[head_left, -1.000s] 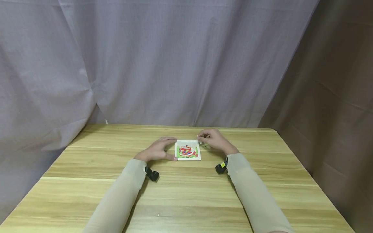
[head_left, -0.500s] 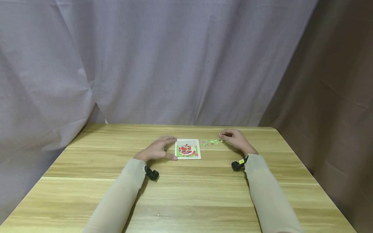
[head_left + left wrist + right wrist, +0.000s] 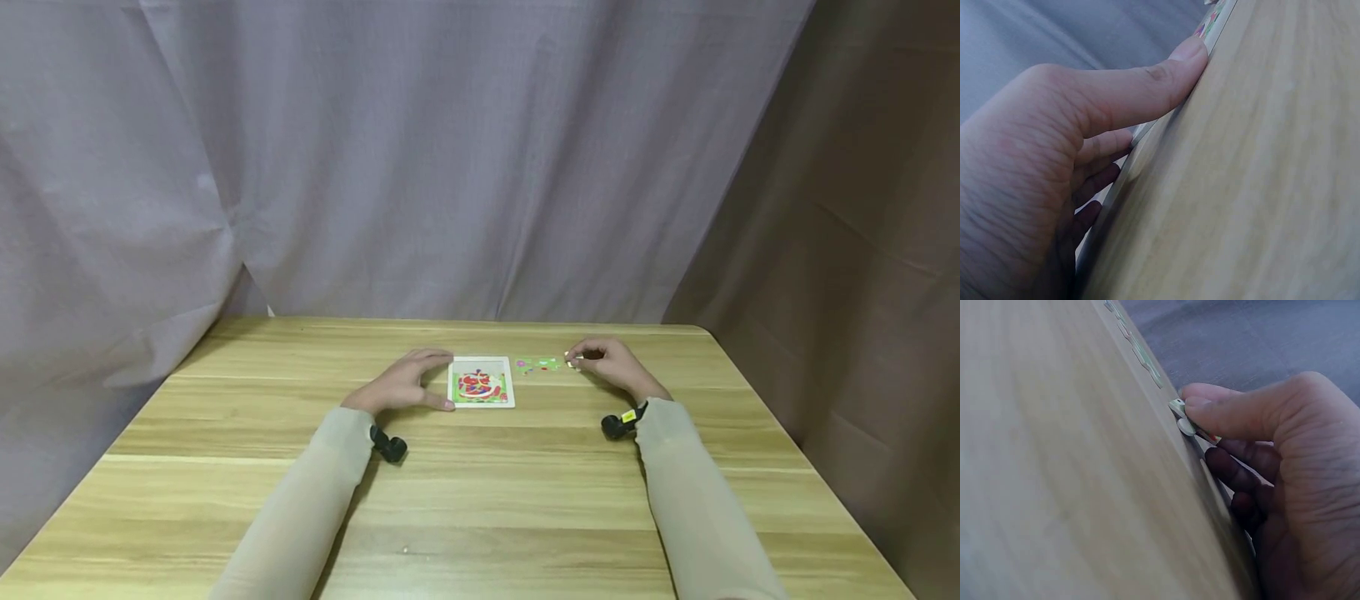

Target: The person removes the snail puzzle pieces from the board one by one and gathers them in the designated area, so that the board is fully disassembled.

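Observation:
A square white-rimmed jigsaw tray (image 3: 482, 406) lies flat on the table, with a red and green picture partly filling it and a pale strip along its far side. My left hand (image 3: 401, 385) holds the tray's left side, thumb at the near corner and fingertips at the far one. To the right of the tray, my right hand (image 3: 611, 364) pinches a small jigsaw piece (image 3: 1177, 407) between thumb and forefinger, just at the table surface. Its other fingers curl underneath, partly in shadow. Several green jigsaw pieces (image 3: 538, 365) lie between the tray and that hand.
The wooden table (image 3: 480, 492) stretches toward me and to both sides. A grey curtain (image 3: 375, 167) hangs behind its far edge, and a brown one (image 3: 840, 250) stands along the right. Small cameras are strapped to both wrists.
My right hand has moved right, from the tray's far right corner to beyond the loose pieces, uncovering them, and now pinches a piece there. My left hand stays at the tray.

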The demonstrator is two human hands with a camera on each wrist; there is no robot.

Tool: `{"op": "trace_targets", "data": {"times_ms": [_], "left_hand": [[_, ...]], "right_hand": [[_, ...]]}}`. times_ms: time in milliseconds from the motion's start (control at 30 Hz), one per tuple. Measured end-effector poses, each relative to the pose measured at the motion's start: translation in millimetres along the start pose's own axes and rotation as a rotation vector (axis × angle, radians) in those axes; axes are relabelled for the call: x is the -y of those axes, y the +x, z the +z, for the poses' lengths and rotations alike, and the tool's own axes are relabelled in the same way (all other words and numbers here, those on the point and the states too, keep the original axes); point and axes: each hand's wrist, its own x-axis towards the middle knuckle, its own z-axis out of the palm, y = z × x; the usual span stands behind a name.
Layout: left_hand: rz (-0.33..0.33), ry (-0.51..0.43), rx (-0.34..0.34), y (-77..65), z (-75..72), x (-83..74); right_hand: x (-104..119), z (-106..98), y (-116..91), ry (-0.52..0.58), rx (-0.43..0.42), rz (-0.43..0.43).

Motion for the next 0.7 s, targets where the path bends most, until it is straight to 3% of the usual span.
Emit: {"op": "trace_targets", "data": {"times_ms": [700], "left_hand": [[0.000, 0.005, -0.002, 0.3, 1.2, 1.1]], "right_hand": [[1.7, 1.9, -0.9, -0.067, 0.006, -0.004]]}}
